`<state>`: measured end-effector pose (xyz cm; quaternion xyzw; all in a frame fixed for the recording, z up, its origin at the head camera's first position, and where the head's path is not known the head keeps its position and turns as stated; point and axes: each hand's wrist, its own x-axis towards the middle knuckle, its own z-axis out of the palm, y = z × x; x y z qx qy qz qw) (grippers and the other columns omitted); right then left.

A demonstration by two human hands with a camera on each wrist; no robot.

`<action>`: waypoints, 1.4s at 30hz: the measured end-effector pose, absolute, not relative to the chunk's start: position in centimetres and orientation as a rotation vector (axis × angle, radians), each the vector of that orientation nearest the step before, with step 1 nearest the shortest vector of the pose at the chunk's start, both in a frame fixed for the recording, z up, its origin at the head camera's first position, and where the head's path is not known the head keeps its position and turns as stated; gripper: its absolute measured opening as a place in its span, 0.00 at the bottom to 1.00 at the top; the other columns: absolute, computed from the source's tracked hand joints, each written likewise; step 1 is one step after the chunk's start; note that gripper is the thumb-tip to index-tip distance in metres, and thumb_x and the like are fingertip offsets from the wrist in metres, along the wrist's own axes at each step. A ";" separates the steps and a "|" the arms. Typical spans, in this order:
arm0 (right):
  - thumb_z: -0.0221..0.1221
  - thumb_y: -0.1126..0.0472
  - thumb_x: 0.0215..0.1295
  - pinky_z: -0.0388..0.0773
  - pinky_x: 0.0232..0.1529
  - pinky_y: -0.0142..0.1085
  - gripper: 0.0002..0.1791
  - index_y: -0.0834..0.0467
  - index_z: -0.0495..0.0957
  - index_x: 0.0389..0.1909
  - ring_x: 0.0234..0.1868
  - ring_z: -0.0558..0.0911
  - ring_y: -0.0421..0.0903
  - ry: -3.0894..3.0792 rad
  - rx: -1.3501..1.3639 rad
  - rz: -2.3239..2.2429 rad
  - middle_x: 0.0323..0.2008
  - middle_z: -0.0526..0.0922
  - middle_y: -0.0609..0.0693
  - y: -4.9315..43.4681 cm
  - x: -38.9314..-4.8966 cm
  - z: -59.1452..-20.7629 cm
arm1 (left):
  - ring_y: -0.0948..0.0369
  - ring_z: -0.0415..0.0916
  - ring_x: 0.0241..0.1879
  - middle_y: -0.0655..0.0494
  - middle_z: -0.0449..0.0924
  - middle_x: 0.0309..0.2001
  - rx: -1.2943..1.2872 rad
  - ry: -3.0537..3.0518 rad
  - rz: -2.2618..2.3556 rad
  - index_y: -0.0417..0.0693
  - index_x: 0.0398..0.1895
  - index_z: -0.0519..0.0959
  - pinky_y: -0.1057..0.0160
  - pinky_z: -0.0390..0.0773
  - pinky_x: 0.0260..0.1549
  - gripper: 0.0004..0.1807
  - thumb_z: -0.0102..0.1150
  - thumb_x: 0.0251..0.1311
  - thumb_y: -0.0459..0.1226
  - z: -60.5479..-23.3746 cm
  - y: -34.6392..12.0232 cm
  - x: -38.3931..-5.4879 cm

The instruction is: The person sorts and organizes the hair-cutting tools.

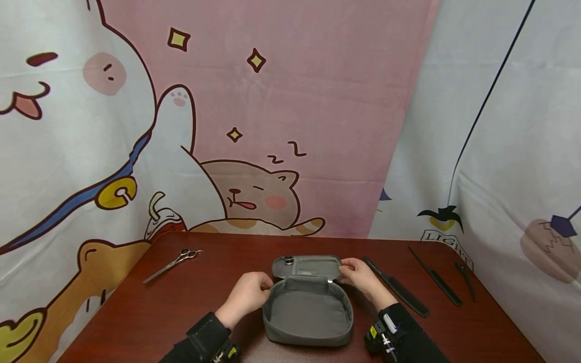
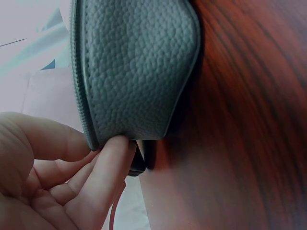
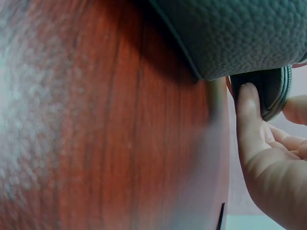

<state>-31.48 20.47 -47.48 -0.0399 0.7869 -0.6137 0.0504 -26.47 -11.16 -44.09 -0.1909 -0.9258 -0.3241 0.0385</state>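
Observation:
A grey zippered case of pebbled leather stands unzipped on the table, its lid folded back away from me. Its inside holds nothing that shows. At the left end of the rim my left hand pinches the zipper edge; the left wrist view has thumb and finger on the case's corner. My right hand grips the right end of the lid between thumb and fingers, as the lid edge in the right wrist view shows. A small pair of scissor handles peeks from the lid's pocket.
Silver scissors lie at the table's far left. To the right are a wide black comb, a tail comb and a small dark slim tool. A cartoon-printed cloth hangs behind the brown table.

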 end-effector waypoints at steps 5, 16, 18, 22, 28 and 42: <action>0.49 0.71 0.74 0.82 0.44 0.46 0.19 0.82 0.64 0.57 0.40 0.84 0.54 2.368 -0.096 -1.882 0.43 0.79 0.66 20.4 -31.4 -47.5 | 0.60 0.77 0.30 0.56 0.82 0.30 -0.613 -2.819 -0.975 0.40 0.33 0.85 0.58 0.78 0.29 0.03 0.67 0.55 0.27 -44.1 -11.2 -26.4; 0.51 0.67 0.75 0.82 0.44 0.45 0.22 0.79 0.65 0.60 0.42 0.83 0.55 2.387 -0.066 -1.822 0.46 0.78 0.65 20.8 -30.6 -47.3 | 0.57 0.80 0.33 0.54 0.83 0.32 -0.631 -2.816 -0.965 0.40 0.34 0.85 0.57 0.80 0.31 0.04 0.67 0.55 0.27 -44.2 -11.4 -26.3; 0.52 0.67 0.74 0.81 0.45 0.45 0.21 0.79 0.65 0.60 0.42 0.83 0.57 2.392 -0.088 -1.821 0.45 0.79 0.64 20.9 -30.4 -47.3 | 0.57 0.80 0.33 0.54 0.83 0.32 -0.630 -2.821 -0.976 0.40 0.34 0.86 0.56 0.80 0.31 0.04 0.67 0.56 0.27 -44.2 -11.5 -26.3; 0.53 0.66 0.74 0.81 0.45 0.46 0.21 0.77 0.68 0.60 0.43 0.84 0.57 2.499 -0.160 -1.746 0.44 0.80 0.62 21.3 -29.8 -47.1 | 0.56 0.80 0.34 0.54 0.83 0.33 -0.615 -2.842 -1.024 0.40 0.37 0.85 0.55 0.80 0.32 0.05 0.67 0.57 0.29 -44.1 -11.7 -26.2; 0.57 0.64 0.72 0.82 0.40 0.42 0.20 0.70 0.72 0.60 0.41 0.84 0.50 2.791 -0.255 -1.463 0.44 0.82 0.57 21.7 -29.0 -46.7 | 0.54 0.81 0.38 0.52 0.84 0.38 -0.540 -2.850 -1.028 0.40 0.43 0.84 0.53 0.80 0.34 0.12 0.70 0.57 0.36 -43.8 -12.6 -25.9; 0.60 0.61 0.70 0.78 0.50 0.49 0.21 0.63 0.74 0.61 0.51 0.81 0.53 3.135 -0.611 -1.082 0.49 0.82 0.54 22.7 -27.2 -45.7 | 0.45 0.79 0.47 0.42 0.81 0.49 -0.195 -2.856 -0.756 0.35 0.55 0.78 0.44 0.78 0.43 0.26 0.71 0.56 0.41 -43.7 -17.7 -26.6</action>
